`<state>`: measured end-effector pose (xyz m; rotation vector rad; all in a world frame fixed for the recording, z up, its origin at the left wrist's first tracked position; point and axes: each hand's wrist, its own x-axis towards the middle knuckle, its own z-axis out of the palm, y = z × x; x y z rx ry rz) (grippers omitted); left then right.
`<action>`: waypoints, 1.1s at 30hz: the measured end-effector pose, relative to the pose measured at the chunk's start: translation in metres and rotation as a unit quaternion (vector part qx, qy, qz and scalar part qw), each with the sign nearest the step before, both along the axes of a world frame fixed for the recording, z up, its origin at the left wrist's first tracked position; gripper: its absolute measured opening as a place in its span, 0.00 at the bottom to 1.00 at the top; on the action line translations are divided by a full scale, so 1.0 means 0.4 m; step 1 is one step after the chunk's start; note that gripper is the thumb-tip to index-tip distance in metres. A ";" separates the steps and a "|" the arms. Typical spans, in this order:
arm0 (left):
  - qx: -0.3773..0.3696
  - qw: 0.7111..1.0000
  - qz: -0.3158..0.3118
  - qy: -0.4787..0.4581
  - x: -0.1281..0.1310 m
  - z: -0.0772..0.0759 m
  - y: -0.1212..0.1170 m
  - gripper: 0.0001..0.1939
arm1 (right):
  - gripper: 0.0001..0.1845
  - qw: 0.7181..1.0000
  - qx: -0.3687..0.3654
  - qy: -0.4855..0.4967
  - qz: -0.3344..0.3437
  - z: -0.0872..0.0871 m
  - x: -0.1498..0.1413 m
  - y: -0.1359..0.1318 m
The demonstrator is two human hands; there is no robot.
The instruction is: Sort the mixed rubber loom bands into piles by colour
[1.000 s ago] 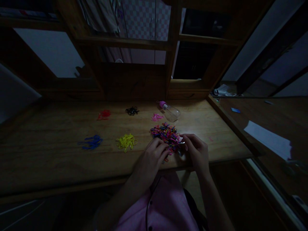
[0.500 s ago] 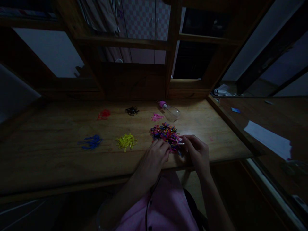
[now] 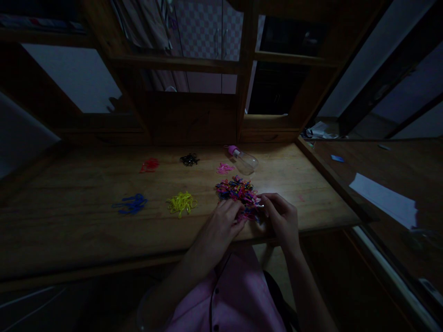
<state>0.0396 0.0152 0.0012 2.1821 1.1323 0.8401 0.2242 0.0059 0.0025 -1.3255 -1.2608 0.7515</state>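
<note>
A mixed heap of small coloured rubber bands [image 3: 237, 186] lies on the wooden desk [image 3: 97, 230]. My left hand [image 3: 224, 221] is at the heap's near left edge, its curled fingers pressed into the bands. From the right, my right hand [image 3: 281, 216] pinches at the heap's side with thumb and forefinger; a pale glint shows at the tips. Dim light hides exactly which bands the fingers hold. Left of the heap sit a yellow pile [image 3: 182, 203] and a blue pile [image 3: 133, 203]. Farther back are red bands [image 3: 150, 165], black bands [image 3: 189, 159] and pink bands [image 3: 225, 168].
A clear bottle with a pink cap [image 3: 245, 161] lies on its side behind the heap. Wooden shelves with drawers [image 3: 194, 117] rise along the desk's back. White paper [image 3: 384, 200] and a small blue packet [image 3: 337, 158] rest on the surface to the right.
My left hand's fingers have shifted slightly at the near edge of the heap. My right hand stays at its right side, and the sorted piles look the same.
</note>
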 end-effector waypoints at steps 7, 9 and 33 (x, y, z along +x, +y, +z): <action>-0.001 0.999 -0.031 0.044 -0.004 -0.019 -0.002 0.08 | 0.12 1.000 -0.003 0.009 0.000 -0.005 -0.002 0.003; 0.000 0.998 -0.039 0.043 -0.004 -0.016 -0.007 0.10 | 0.12 1.000 0.000 0.008 0.001 -0.009 -0.001 0.004; -0.409 0.783 0.041 -0.467 -0.058 0.064 0.092 0.17 | 0.12 1.000 -0.003 -0.009 -0.009 -0.009 -0.001 0.004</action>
